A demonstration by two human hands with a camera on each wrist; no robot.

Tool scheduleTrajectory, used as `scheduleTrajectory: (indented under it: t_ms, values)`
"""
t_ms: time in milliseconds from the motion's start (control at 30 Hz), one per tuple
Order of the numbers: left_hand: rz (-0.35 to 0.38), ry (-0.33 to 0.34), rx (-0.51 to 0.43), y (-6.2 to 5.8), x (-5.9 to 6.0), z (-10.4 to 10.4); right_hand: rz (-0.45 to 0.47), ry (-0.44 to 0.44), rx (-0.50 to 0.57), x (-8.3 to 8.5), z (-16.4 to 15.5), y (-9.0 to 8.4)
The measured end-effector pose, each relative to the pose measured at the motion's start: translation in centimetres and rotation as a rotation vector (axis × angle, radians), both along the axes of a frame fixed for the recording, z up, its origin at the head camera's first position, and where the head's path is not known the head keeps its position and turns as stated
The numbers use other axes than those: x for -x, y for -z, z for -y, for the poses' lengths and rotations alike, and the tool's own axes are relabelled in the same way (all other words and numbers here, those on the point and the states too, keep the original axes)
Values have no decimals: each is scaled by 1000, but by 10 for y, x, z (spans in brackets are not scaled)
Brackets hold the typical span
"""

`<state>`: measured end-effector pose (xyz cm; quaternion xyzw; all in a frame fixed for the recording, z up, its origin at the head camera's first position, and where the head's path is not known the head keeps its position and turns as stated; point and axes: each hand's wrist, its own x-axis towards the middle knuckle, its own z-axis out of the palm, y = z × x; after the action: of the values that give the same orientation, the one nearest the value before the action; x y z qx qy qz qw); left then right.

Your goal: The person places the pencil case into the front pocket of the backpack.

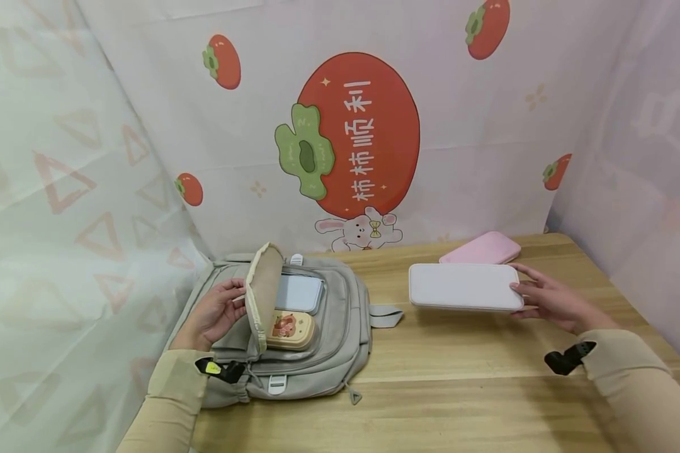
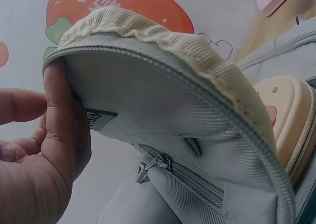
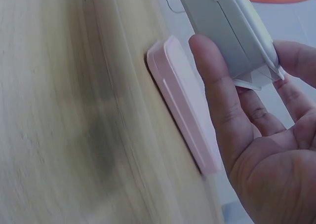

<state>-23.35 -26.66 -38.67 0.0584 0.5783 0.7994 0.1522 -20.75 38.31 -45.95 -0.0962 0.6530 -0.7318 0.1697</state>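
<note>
Simultaneously, the left hand (image 1: 212, 314) grips a backpack's (image 1: 342, 343) flap (image 1: 266, 283) while the right hand's (image 1: 552, 302) fingers grasp a white case (image 1: 463, 286) above the desk (image 1: 430, 384).

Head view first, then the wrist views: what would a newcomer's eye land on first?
Probably the big red persimmon print on the backdrop, above the table. Next, the white case that the right hand holds above the table, at right. Then, at left, the grey backpack, its front flap held open by the left hand.
</note>
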Motion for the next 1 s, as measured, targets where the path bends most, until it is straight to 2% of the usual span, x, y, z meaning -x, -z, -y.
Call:
scheduleTrajectory:
  t_ms: [467, 1000]
  values:
    - [10, -12, 10, -3, -1, -1, -5, 52, -125, 7, 49, -9]
    - [38, -50, 35, -5, -2, -1, 11, 36, -71, 12, 105, -10]
